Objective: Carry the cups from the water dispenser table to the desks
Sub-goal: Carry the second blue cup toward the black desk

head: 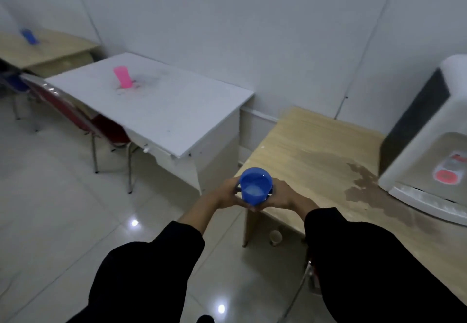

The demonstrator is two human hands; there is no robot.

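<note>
Here the blue cup point(256, 186) sits upright, clasped between left hand point(225, 194) and right hand point(285, 194).

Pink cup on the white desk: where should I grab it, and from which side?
Grab the pink cup around its middle, coming in from the side with fingers wrapped round the wall. It stands upright and alone on the white desk, with bare desk all round. It looks wider at the top, so a side grip should not slip upward. Whether it holds water cannot be seen, so keep it level.
</note>
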